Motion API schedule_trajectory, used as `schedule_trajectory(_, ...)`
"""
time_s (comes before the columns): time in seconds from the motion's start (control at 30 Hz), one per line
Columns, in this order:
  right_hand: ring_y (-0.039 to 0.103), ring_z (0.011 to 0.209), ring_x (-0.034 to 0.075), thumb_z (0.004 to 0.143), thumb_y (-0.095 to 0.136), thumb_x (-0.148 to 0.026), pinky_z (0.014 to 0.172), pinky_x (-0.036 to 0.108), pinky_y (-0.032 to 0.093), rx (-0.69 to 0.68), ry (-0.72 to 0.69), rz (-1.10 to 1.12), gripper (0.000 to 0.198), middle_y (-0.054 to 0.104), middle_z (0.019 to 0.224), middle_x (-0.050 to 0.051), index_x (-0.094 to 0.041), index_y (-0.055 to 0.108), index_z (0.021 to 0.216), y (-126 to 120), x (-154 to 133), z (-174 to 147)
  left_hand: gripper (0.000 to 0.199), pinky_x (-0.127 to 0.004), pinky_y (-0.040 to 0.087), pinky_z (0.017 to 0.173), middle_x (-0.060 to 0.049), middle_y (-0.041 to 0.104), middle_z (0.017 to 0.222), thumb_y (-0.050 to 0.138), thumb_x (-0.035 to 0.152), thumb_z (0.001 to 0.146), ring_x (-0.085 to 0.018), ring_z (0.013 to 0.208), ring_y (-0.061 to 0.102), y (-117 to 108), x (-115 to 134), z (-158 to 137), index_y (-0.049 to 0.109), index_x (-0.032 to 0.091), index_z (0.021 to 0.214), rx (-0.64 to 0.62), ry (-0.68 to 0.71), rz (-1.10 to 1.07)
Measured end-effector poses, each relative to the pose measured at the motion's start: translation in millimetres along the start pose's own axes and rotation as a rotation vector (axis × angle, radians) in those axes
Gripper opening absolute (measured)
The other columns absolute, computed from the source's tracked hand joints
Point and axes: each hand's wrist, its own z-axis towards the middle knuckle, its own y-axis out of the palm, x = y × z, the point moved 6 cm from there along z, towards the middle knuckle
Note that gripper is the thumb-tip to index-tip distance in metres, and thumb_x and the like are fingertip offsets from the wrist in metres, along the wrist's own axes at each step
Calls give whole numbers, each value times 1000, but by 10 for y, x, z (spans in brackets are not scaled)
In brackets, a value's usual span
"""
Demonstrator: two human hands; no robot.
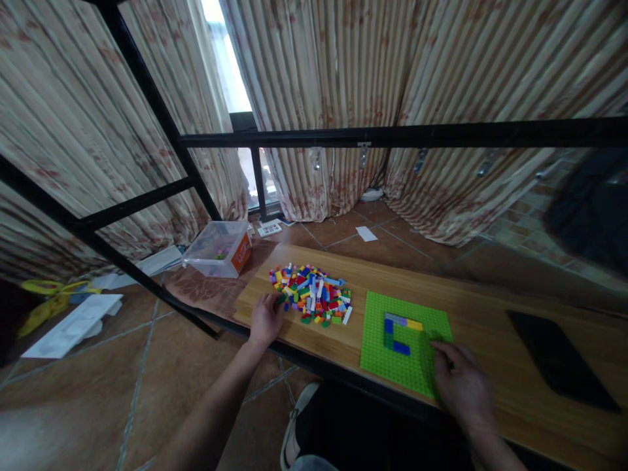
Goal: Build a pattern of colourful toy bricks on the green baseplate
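Observation:
My left hand is at the near left edge of a loose pile of coloured toy bricks. Its fingers are closed at a small dark green brick. Beside the pile lies a bright green baseplate. On it, blue, green, lilac and yellow bricks form a shape open towards the right. My right hand hovers over or rests on the plate's right edge, thumb and forefinger close together; whatever is between them, if anything, is hidden.
The wooden board also carries a black flat slab at the right. A clear plastic box stands beyond its left end. Black metal bars cross in front of the curtains. White packaging lies on the tiled floor.

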Motion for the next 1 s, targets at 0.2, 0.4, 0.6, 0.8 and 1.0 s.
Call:
schedule_trajectory(0.2,64,85,25,86,39,-39,77,39,52,-4,-2,-1,36,67,101,12,-19,68,92,9,-10,4,19,-34,50,79,-7,65,88,56,23,85,-21,86,62,34,116,-66,64,17,101,35,27,-42)
schedule_trajectory(0.4,64,85,25,85,40,-37,76,38,51,-4,20,-11,35,67,101,11,-19,68,92,5,-17,5,20,-35,51,79,-7,65,89,56,24,84,-22,88,63,54,150,-94,63,17,101,17,24,-59)
schedule_trajectory(0.6,63,86,24,86,40,-36,78,37,51,-2,2,5,34,67,98,11,-19,68,93,-13,-53,10,29,-37,51,85,-8,66,98,53,17,80,-23,96,63,26,104,-84,60,17,109,5,-13,-115)
schedule_trajectory(0.8,62,86,22,87,42,-32,81,37,51,5,-2,43,30,67,97,11,-18,68,91,-17,-75,27,36,-38,51,89,-10,66,106,51,16,77,-24,101,62,-15,16,-70,59,16,112,-8,-18,-120)
schedule_trajectory(1.0,62,86,23,86,43,-31,81,38,51,25,11,59,29,66,97,11,-19,69,91,-20,-75,21,35,-40,52,86,-13,65,106,50,27,82,-25,97,63,-12,10,23,58,13,114,74,-16,-125)
